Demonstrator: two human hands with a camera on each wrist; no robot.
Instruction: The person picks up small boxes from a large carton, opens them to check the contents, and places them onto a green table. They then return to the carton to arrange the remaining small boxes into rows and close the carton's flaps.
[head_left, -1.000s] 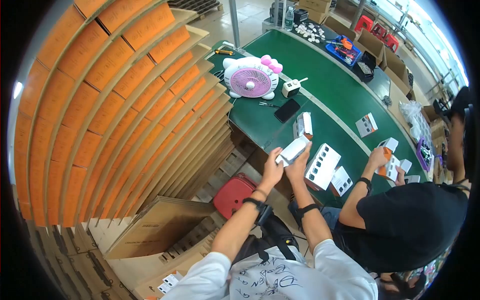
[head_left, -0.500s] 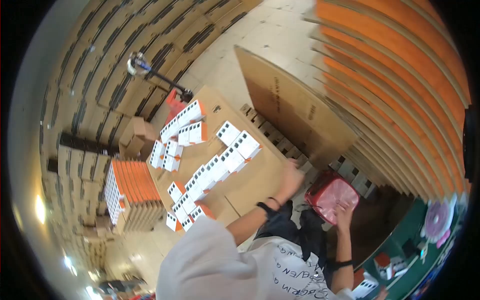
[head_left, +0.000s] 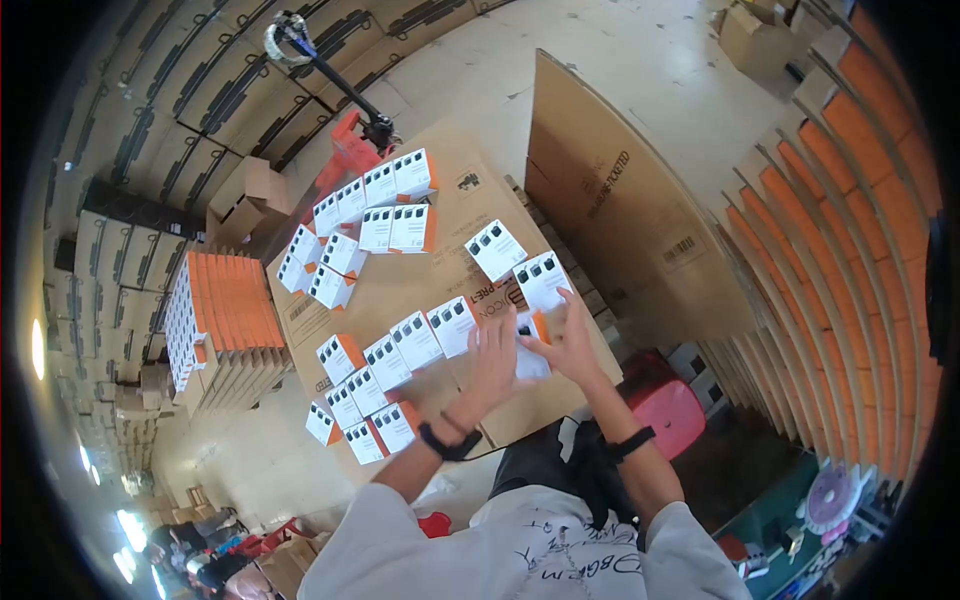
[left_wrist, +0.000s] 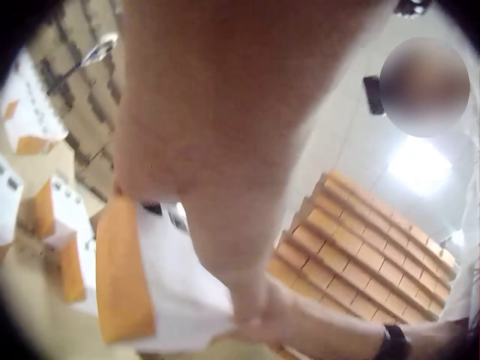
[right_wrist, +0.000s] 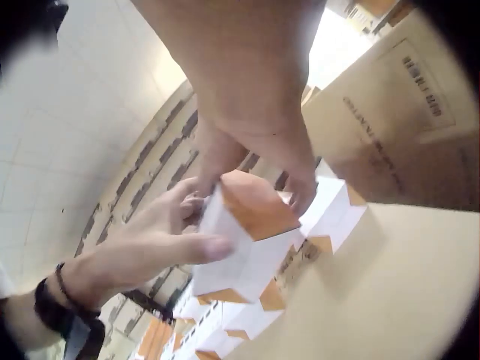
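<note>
A small white box with an orange side (head_left: pixel 529 348) is between my two hands, low over a large cardboard carton top (head_left: pixel 440 400). My left hand (head_left: pixel 492 352) holds its left side, thumb on the white face in the right wrist view. From above, my right hand (right_wrist: pixel 255 142) straddles the orange end (right_wrist: pixel 259 210) with thumb and fingers. In the left wrist view my left hand hides part of the box (left_wrist: pixel 184 277). Right beside it, a row of similar boxes (head_left: pixel 417 340) runs across the carton. Another white box (head_left: pixel 543 281) stands just beyond my right fingertips.
More white boxes (head_left: pixel 395 228) stand at the carton's far side. A large cardboard sheet (head_left: pixel 625 195) leans upright to the right, near stacked orange boxes (head_left: pixel 860 240). A red stool (head_left: pixel 668 418) is beside my right arm. Behind the carton is a red pallet jack (head_left: pixel 350 150).
I have turned from the green table, where both hands held a white box, to the carton. Half a second ago my right hand was on the red stool; now both hands meet at the box.
</note>
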